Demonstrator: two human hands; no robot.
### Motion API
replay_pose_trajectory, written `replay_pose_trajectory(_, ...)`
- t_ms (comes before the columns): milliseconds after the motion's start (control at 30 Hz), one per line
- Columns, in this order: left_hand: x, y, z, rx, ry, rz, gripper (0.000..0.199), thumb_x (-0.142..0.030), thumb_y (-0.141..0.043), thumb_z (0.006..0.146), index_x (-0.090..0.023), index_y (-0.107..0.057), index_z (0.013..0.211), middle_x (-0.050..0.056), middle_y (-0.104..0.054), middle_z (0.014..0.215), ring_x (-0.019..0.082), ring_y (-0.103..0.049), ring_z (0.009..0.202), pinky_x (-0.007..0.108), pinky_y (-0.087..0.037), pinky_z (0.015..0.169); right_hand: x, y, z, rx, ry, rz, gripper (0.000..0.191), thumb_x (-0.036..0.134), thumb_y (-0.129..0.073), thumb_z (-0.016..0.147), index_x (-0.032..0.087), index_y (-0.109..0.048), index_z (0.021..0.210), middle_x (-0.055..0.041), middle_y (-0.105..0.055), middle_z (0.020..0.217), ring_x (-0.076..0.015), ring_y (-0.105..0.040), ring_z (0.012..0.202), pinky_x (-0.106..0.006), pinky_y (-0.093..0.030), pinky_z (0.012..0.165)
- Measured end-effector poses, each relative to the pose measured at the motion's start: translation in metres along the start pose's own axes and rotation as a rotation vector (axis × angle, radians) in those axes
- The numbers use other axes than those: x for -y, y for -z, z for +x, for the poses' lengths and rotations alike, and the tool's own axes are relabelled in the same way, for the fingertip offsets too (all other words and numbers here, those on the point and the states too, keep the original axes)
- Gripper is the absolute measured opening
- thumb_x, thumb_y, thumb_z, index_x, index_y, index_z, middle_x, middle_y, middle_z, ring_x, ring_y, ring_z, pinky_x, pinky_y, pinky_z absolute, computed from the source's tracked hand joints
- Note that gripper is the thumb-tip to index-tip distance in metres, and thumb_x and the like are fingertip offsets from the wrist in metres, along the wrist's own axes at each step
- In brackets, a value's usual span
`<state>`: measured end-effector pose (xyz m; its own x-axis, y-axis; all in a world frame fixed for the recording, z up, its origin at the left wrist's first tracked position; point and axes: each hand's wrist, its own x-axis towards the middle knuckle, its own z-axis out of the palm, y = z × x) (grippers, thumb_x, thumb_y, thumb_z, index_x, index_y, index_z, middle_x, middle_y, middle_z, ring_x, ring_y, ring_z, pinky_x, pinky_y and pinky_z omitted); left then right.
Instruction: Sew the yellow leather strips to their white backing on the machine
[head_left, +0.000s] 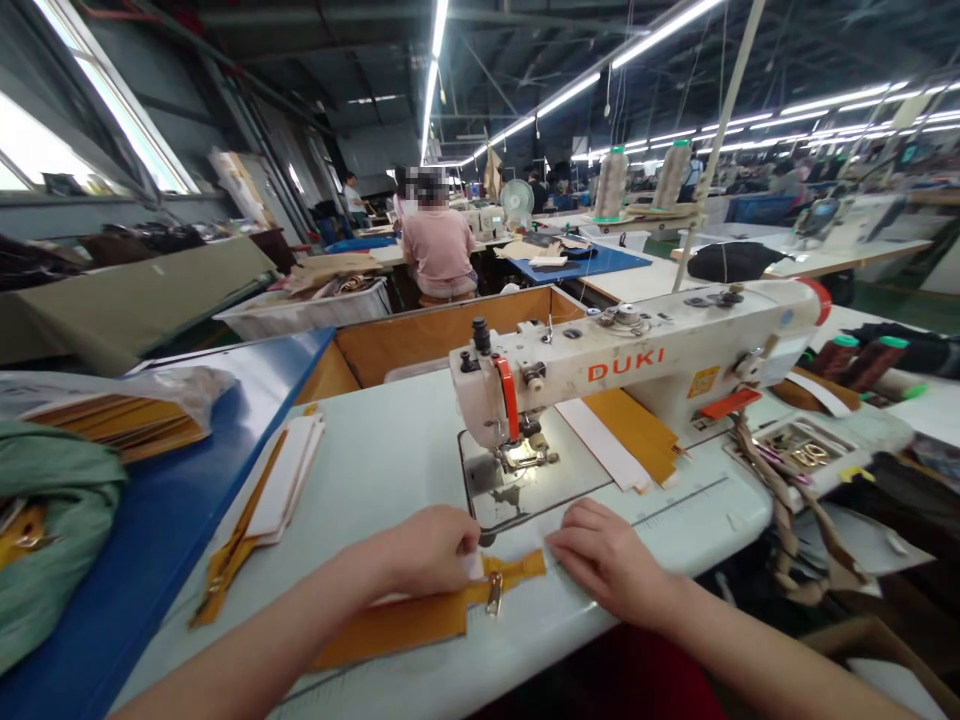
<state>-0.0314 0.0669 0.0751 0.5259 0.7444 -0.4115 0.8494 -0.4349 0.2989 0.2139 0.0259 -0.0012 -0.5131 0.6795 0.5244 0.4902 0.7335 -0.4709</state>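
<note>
My left hand rests on the pale sewing table, its fingertips pinching a small white strip against an orange-tan zipper piece with a metal pull. My right hand lies flat just right of the zipper's end, fingertips near the tape, holding nothing I can see. Ahead stands a white DUKI sewing machine, its lit needle area a little above my hands. Under its arm lie a white strip and an orange-tan strip.
A stack of white strips and orange zippers lies left of my hands. Beyond it, a blue bench holds green cloth and a bagged bundle. A metal hardware tray and braided cord sit right of the machine. A seated co-worker in a pink top works beyond.
</note>
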Motion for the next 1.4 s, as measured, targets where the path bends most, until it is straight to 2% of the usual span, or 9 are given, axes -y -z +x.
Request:
replay_pose_trajectory(200,-0.007,0.011,-0.023,-0.001,-0.004,-0.355,0.011,-0.026,-0.046,0.063,-0.021,-0.045,0.073,-0.004,-0.047,0.069,0.015,-0.049,0.069,0.024,-0.038,0.061,0.04,0.003,0.014,-0.16,-0.237,0.188,0.022,0.024,-0.053,0.091,0.019,-0.061,0.111,-0.0088,-0.061,0.099,-0.0201,-0.058,0.091,-0.033,-0.049,0.08)
replay_pose_trajectory(400,-0.01,-0.002,-0.043,-0.16,0.002,-0.699,0.019,-0.025,-0.049,0.06,-0.023,-0.039,0.076,-0.006,-0.048,0.072,0.012,-0.046,0.067,0.023,-0.038,0.06,0.065,-0.019,0.053,-0.025,-0.432,0.436,0.011,0.017,-0.061,0.082,0.018,-0.058,0.093,-0.0013,-0.061,0.083,-0.0158,-0.056,0.076,-0.027,-0.045,0.069)
replay_pose_trajectory(600,0.0,-0.027,-0.059,-0.271,-0.024,-0.944,0.058,-0.027,-0.057,0.07,-0.023,-0.045,0.126,-0.001,-0.068,0.095,0.018,-0.063,0.083,0.03,-0.048,0.075,0.062,-0.027,0.061,0.014,-0.506,1.023,0.021,0.033,-0.07,0.078,0.018,-0.057,0.086,0.0037,-0.058,0.07,-0.0104,-0.052,0.062,-0.022,-0.042,0.06)
replay_pose_trajectory(700,0.0,-0.031,-0.061,-0.324,-0.037,-0.962,0.07,-0.032,-0.058,0.074,-0.023,-0.037,0.14,0.001,-0.071,0.098,0.02,-0.065,0.09,0.036,-0.05,0.084,0.06,-0.021,0.063,-0.012,-0.465,0.932,0.016,0.033,-0.069,0.08,0.018,-0.064,0.082,0.0017,-0.062,0.071,-0.0113,-0.055,0.064,-0.024,-0.045,0.063)
replay_pose_trajectory(900,-0.008,-0.035,-0.061,-0.405,0.029,-0.997,0.069,-0.029,-0.064,0.07,-0.024,-0.048,0.137,0.004,-0.064,0.126,0.026,-0.06,0.112,0.041,-0.042,0.1,0.052,-0.008,0.074,-0.081,-0.292,0.598,0.008,0.022,-0.062,0.085,0.019,-0.069,0.082,-0.0014,-0.069,0.077,-0.0141,-0.062,0.072,-0.025,-0.048,0.067)
replay_pose_trajectory(1067,-0.016,-0.052,-0.061,-0.292,0.131,-1.396,0.082,-0.038,-0.074,0.068,-0.022,-0.041,0.142,0.008,-0.075,0.102,0.031,-0.069,0.094,0.046,-0.048,0.092,0.042,-0.01,0.083,-0.141,-0.026,0.197,0.017,0.016,-0.052,0.091,0.018,-0.067,0.082,-0.0043,-0.066,0.077,-0.0164,-0.06,0.075,-0.026,-0.046,0.069)
replay_pose_trajectory(1200,-0.016,-0.051,-0.062,-0.355,0.231,-1.545,0.095,-0.039,-0.081,0.063,-0.021,-0.037,0.144,0.009,-0.075,0.097,0.032,-0.068,0.098,0.046,-0.047,0.093,0.043,-0.018,0.087,-0.11,-0.151,0.257,0.016,0.016,-0.053,0.09,0.018,-0.066,0.099,-0.0054,-0.068,0.089,-0.0171,-0.062,0.082,-0.028,-0.048,0.076)
replay_pose_trajectory(1300,-0.017,-0.042,-0.062,-0.461,0.254,-1.63,0.091,-0.032,-0.082,0.064,-0.024,-0.039,0.143,0.01,-0.072,0.111,0.031,-0.066,0.104,0.044,-0.049,0.092,0.048,-0.022,0.086,-0.142,-0.31,0.428,0.035,0.02,-0.055,0.088,0.019,-0.055,0.122,-0.0088,-0.064,0.11,-0.0177,-0.062,0.094,-0.031,-0.048,0.083)
replay_pose_trajectory(1400,-0.016,-0.034,-0.058,-0.549,0.265,-1.759,0.092,-0.024,-0.084,0.06,-0.025,-0.04,0.141,0.011,-0.068,0.119,0.031,-0.067,0.103,0.041,-0.054,0.087,0.051,-0.028,0.076,-0.093,-0.485,0.67,0.034,0.03,-0.057,0.087,0.018,-0.054,0.119,-0.0086,-0.063,0.109,-0.0184,-0.061,0.093,-0.031,-0.049,0.078)
